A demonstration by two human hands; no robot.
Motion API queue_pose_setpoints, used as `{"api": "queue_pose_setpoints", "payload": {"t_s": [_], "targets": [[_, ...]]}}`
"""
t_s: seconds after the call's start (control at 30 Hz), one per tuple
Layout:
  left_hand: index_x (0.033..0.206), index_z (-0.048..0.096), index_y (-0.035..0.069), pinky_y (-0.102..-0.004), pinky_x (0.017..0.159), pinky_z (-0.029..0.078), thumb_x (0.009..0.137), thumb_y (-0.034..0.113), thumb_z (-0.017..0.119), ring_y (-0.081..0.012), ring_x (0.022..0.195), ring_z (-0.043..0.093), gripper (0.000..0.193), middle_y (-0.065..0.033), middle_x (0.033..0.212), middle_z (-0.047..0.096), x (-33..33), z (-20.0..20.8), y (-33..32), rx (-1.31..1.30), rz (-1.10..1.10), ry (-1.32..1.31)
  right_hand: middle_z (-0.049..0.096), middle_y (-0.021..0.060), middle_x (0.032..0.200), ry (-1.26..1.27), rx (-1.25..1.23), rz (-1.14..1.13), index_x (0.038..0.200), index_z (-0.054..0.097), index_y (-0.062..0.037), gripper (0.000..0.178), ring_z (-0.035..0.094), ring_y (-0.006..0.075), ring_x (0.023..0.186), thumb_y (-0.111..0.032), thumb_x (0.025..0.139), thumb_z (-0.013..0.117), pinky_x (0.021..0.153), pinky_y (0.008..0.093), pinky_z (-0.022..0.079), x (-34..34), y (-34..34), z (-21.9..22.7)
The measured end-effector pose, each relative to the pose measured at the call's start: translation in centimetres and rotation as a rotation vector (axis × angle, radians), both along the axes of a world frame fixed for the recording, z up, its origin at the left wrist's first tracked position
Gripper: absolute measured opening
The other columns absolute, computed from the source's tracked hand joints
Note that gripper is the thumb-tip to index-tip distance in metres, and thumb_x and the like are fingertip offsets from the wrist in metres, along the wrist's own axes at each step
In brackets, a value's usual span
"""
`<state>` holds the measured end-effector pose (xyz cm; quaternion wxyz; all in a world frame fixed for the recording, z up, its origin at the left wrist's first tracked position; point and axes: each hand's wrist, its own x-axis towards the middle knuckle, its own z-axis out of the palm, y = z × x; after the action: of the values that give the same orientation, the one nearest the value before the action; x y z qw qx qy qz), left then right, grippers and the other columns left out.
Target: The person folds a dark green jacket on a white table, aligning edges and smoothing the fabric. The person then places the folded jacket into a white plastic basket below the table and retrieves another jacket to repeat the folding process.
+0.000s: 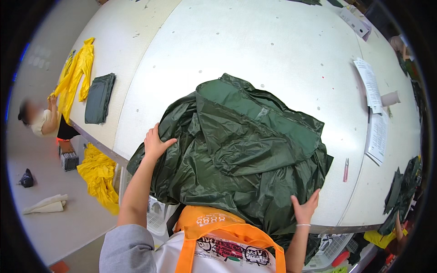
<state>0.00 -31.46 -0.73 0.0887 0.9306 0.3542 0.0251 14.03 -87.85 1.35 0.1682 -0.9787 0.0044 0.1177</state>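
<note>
A dark green, shiny waterproof garment lies bunched on the table in front of me, its near edge hanging over toward my apron. The far part shows a smoother, paler green inner side. My left hand rests against the garment's left side, thumb stretched away from the fingers. At the lower right edge, my right hand touches the cloth with thumb and forefinger spread. The other fingers of the right hand are partly hidden.
Papers and pink-handled snippers lie to the right. Folded dark green cloth sits at the left, near a co-worker handling a yellow garment. Yellow fabric hangs below the table edge. White baskets stand underneath.
</note>
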Motion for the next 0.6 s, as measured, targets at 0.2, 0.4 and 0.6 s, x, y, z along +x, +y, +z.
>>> {"api": "queue_pose_setpoints", "payload": {"t_s": [0.2,0.4,0.6], "targets": [[0.115,0.053,0.003,-0.0428,0.081,0.046,0.075,0.043,0.073,-0.0342,0.098,0.056,0.060,-0.0156,0.102,0.060,-1.4,-2.5,-2.1,0.019,0.112,-0.093,0.051,0.0180,0.101,-0.106,-0.014,0.092,0.139,0.040,-0.0121,0.054,0.054,0.0386,0.088,-0.009,0.088,0.057,0.077,0.0424,0.045,-0.7,2.5,-3.3],[0.111,0.054,0.005,-0.0454,0.076,0.047,0.080,0.036,0.069,-0.0370,0.093,0.058,0.046,-0.0166,0.099,0.062,-4.4,-1.9,-2.5,-0.051,0.204,-0.104,0.050,0.0190,0.088,-0.268,0.118,0.144,0.127,0.054,-0.0103,0.047,0.053,0.0381,0.082,0.005,0.083,0.051,0.077,0.0409,0.045,5.7,-0.1,-1.7],[0.107,0.055,0.005,-0.0455,0.073,0.047,0.082,0.036,0.067,-0.0392,0.087,0.059,0.042,-0.0178,0.091,0.063,-5.3,-1.2,-2.9,-0.111,0.315,-0.105,0.051,0.0167,0.091,-0.238,0.060,0.174,0.132,0.050,-0.0159,0.053,0.054,0.0355,0.084,0.004,0.083,0.054,0.077,0.0402,0.046,11.6,4.0,0.3]]}}
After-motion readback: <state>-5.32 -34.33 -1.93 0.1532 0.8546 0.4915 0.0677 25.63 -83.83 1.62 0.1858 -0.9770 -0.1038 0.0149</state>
